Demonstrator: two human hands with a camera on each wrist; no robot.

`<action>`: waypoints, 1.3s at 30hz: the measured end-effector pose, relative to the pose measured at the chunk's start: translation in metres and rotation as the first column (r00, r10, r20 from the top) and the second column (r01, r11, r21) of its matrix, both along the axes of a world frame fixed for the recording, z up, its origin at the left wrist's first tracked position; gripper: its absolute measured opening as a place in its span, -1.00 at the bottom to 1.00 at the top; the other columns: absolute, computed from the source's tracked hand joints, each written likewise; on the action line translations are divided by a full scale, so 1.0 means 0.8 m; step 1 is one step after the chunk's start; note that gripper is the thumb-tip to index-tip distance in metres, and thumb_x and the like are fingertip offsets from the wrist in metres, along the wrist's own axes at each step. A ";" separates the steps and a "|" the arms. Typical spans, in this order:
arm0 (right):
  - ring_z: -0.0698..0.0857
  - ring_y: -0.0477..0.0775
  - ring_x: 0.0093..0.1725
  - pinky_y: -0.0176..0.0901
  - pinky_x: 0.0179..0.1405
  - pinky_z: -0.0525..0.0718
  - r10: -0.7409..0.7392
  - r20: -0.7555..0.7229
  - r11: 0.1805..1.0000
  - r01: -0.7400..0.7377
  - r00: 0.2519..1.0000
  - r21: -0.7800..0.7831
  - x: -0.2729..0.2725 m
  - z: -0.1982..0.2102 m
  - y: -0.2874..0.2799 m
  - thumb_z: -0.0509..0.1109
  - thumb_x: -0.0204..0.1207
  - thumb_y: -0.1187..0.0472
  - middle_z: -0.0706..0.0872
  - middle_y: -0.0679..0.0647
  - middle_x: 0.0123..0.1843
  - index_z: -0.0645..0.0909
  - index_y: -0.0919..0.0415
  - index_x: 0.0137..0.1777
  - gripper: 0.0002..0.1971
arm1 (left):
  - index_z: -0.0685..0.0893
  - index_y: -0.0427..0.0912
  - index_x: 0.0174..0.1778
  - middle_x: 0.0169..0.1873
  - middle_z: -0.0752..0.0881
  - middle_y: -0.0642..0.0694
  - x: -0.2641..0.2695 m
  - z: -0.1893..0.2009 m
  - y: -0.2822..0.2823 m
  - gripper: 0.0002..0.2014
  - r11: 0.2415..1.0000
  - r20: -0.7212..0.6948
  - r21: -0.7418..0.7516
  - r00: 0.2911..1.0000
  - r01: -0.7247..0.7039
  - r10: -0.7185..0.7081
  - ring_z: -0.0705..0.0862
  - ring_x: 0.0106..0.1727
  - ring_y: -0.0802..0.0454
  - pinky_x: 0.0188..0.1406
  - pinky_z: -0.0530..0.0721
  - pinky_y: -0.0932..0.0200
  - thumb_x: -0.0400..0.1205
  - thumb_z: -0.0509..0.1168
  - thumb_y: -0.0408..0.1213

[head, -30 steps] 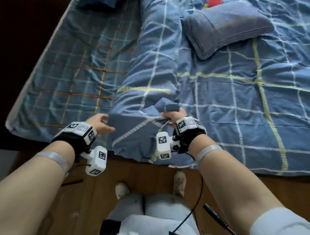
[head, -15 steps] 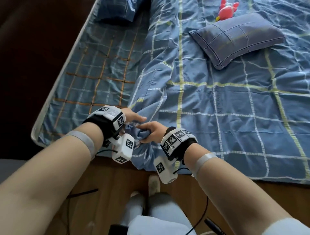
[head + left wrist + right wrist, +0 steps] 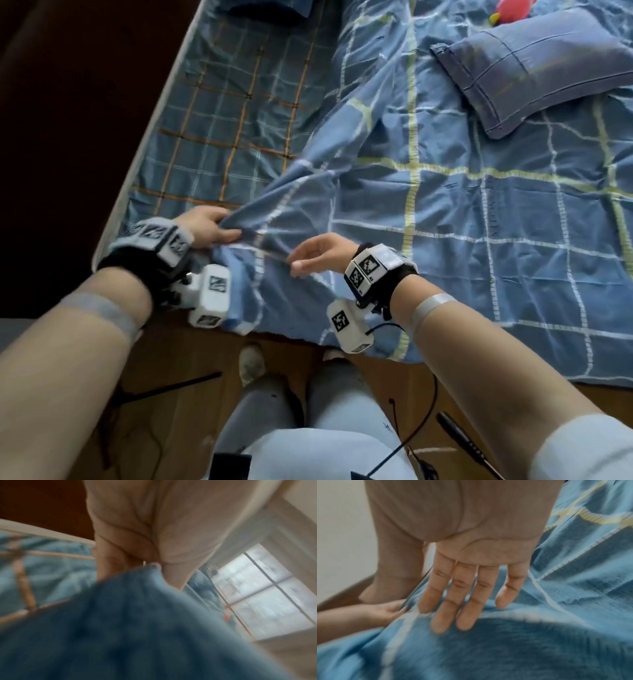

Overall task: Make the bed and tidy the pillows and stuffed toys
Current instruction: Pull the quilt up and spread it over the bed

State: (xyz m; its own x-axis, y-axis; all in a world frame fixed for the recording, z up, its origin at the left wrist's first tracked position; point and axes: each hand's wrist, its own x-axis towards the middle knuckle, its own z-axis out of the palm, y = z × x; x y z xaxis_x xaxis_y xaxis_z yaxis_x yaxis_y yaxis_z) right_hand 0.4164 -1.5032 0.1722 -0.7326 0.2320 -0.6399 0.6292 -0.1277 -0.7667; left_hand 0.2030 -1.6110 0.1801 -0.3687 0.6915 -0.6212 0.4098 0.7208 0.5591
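A blue checked duvet point(image 3: 445, 222) covers the right part of the bed, its near-left corner bunched. My left hand point(image 3: 209, 228) grips that corner near the bed's foot edge; the left wrist view shows the duvet fabric point(image 3: 137, 615) bunched under the curled fingers point(image 3: 109, 566). My right hand point(image 3: 315, 253) hovers just right of it with fingers straight, holding nothing; in the right wrist view its fingers point(image 3: 462, 595) spread over the duvet point(image 3: 539, 628). A blue pillow point(image 3: 534, 65) lies on the duvet at the upper right. A red stuffed toy point(image 3: 510, 8) peeks out beyond the pillow.
The bare sheet point(image 3: 222, 113), blue with orange lines, shows on the bed's left part, bounded by a pale mattress edge point(image 3: 144, 144). Another dark blue pillow point(image 3: 270, 7) sits at the top. Wooden floor point(image 3: 171, 394) with cables and my feet lies below.
My right hand has let go of the duvet corner and opened, moving right. My left hand has pulled the corner left toward the bed's edge, spreading the fold flatter.
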 end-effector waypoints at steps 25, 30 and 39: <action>0.53 0.17 0.43 -0.09 0.42 0.48 -0.283 0.482 0.946 0.160 0.829 0.281 -0.037 -0.187 -0.068 0.50 0.43 0.19 0.49 0.20 0.46 0.48 0.21 0.44 -0.44 | 0.63 -0.33 0.26 0.17 0.71 -0.25 -0.053 -0.190 -0.028 -0.56 0.969 0.240 -0.107 0.940 -0.222 0.242 0.66 0.21 -0.16 0.30 0.58 0.02 0.45 0.48 -0.38; 0.56 0.13 0.42 -0.12 0.44 0.48 -0.258 0.447 0.964 0.196 0.857 0.180 -0.061 -0.177 -0.077 0.46 0.47 0.25 0.58 0.16 0.41 0.50 0.22 0.43 -0.49 | 0.62 -0.38 0.27 0.25 0.66 -0.36 -0.082 -0.183 -0.059 -0.59 0.956 -0.045 -0.237 0.985 -0.172 0.166 0.62 0.28 -0.30 0.22 0.54 0.00 0.53 0.42 -0.32; 0.65 0.11 0.10 -0.12 0.17 0.62 -0.297 0.356 0.934 0.193 0.886 0.300 -0.090 -0.058 0.007 0.39 0.52 0.21 0.71 0.09 -0.02 0.60 0.29 0.31 -0.63 | 0.54 -0.23 0.29 0.27 0.66 -0.23 -0.098 -0.060 0.014 -0.60 0.975 -0.193 -0.196 0.979 -0.104 0.066 0.61 0.30 -0.19 0.23 0.53 0.10 0.55 0.38 -0.24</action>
State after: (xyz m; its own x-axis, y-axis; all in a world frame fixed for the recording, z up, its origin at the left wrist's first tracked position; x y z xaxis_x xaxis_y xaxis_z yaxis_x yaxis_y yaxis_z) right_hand 0.3441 -1.4973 0.1257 -0.3343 0.5601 -0.7580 0.8564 -0.1553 -0.4924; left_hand 0.1244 -1.6001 0.1322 -0.5416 0.5186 -0.6616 0.4239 0.8481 0.3178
